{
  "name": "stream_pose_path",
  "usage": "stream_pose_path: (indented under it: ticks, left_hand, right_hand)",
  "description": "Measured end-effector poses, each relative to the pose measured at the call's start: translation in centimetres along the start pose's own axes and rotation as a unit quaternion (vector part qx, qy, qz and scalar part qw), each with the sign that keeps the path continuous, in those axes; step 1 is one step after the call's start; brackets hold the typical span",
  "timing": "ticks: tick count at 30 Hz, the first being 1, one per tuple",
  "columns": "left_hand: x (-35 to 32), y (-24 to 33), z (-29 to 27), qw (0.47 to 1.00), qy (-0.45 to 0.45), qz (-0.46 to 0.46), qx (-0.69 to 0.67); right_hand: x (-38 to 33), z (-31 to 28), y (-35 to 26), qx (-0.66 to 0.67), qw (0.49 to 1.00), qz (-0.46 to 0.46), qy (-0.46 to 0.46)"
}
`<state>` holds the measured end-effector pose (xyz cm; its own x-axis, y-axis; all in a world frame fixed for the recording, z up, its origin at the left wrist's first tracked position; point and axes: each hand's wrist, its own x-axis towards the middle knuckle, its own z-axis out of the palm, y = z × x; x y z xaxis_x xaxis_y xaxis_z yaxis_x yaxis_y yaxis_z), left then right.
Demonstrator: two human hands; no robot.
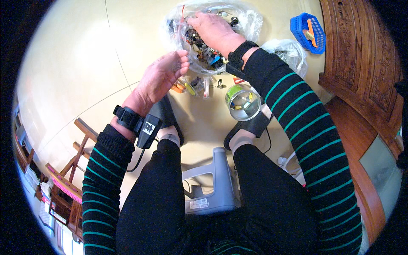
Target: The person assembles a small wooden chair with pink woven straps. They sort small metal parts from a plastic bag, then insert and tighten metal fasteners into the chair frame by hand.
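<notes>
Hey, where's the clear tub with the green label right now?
In the head view, the clear tub is right of centre, close to the right slipper, on its side toward the large plastic bag.

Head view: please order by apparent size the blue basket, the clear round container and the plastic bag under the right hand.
1. Plastic bag
2. Blue basket and clear round container: they look alike, so unranked.

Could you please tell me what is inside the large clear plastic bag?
The large bag holds many small mixed items; the right hand covers some, and lower layers are hidden.
</notes>
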<state>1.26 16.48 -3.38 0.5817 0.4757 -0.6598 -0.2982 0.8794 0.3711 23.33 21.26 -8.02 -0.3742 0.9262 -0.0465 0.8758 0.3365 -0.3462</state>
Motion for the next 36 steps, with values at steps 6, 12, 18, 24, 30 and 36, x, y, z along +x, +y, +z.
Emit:
stream_pose_path:
  ticks: [6,12,18,24,30,36]
  left_hand:
    - [0.1,0.1,0.2,1.000,-0.007,-0.002,-0.006]
    - [0.1,0.3,0.6,1.000,-0.012,0.005,-0.003]
    - [0.0,0.2,1.7,1.000,-0.005,0.005,-0.010]
    - [-0.2,0.3,3.0,0.998,-0.035,-0.004,0.046]
    - [-0.3,0.0,4.1,0.995,-0.043,0.000,0.094]
    - [0.3,-0.5,4.9,0.990,-0.032,-0.027,0.133]
  right_hand:
    - [0.0,-1.1,3.2,0.208,0.976,0.064,0.015]
    - [-5.4,-5.2,4.4,0.776,0.586,0.194,-0.130]
    - [-9.2,-7.0,1.3,0.937,0.278,0.189,-0.092]
    - [-11.3,-7.8,-0.5,0.924,0.330,0.181,-0.071]
    - [-12.1,-7.8,-0.7,0.899,0.391,0.183,-0.069]
    - [-12.0,-7.8,-1.6,0.887,0.418,0.189,-0.056]
